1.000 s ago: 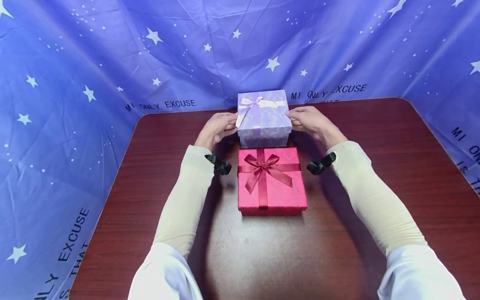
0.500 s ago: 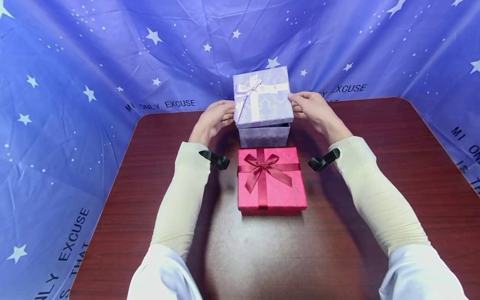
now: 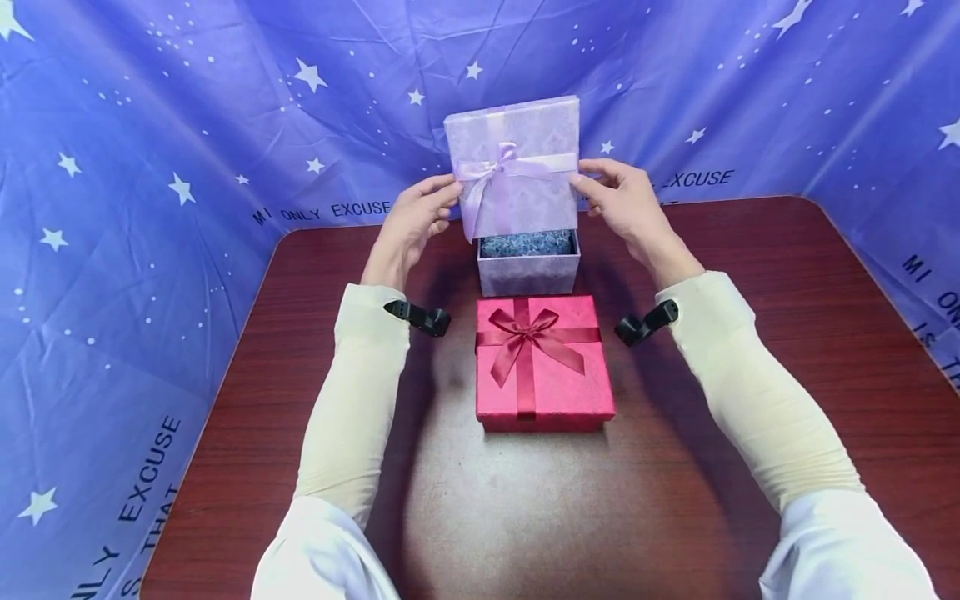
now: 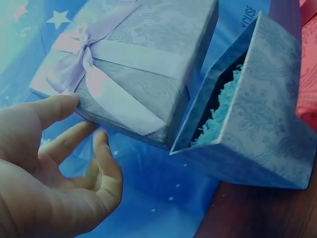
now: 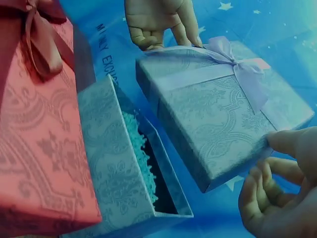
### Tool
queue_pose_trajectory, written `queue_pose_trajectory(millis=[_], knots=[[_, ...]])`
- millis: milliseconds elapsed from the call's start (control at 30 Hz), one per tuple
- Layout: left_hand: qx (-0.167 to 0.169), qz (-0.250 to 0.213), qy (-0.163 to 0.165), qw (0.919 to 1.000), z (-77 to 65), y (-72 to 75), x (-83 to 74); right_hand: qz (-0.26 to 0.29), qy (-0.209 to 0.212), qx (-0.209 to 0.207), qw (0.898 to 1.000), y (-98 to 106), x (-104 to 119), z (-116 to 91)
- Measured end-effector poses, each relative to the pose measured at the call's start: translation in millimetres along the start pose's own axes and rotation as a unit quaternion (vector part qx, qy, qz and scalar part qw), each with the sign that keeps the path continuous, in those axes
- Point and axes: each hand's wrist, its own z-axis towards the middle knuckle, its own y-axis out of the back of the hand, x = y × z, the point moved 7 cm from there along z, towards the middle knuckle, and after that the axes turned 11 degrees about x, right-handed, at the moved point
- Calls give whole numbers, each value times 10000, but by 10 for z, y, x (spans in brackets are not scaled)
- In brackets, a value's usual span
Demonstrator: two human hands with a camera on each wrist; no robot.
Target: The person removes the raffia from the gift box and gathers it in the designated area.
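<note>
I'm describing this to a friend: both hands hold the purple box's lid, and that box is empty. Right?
Not quite: the purple box isn't empty. The left wrist view shows shredded blue filling inside it. The rest is right.

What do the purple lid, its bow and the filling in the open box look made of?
Purple lid: probably paper-covered cardboard, mostly matte; flat panels, crisp edges and a scrolling pattern suggest it.
Bow: likely satin ribbon, smooth with a soft shine, folding limply.
Filling: shredded material, thin and crinkly; perhaps paper, though plastic can't be ruled out.
</note>
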Motion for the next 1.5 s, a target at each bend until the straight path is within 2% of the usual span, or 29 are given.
queue_pose_trajectory(millis=[100,200,333,533,733,900,1233,1500], knots=[[125,13,-33,9999,-48,43,-37,423,215,280,9985,-62,44,-23],[268,-60,-34,9996,-88,95,-53,1073,241,640,9919,-141,67,-45],[377,-372,-79,9986,-133,187,-55,1707,31,940,9808,-243,72,-65],[524,-294,-137,9981,-224,346,-29,2210,-309,1274,9664,-450,26,-56],[808,-367,-26,9961,-275,457,56,2342,-552,1332,9614,-606,-52,-28],[825,-511,53,9953,-286,585,92,2391,-774,1266,9596,-721,-87,53],[421,-942,201,9945,-362,1020,169,2324,-1002,1456,9564,-1195,-130,251],[104,-1068,385,9935,-452,1330,341,2324,-1330,1543,9511,-1537,-240,346]])
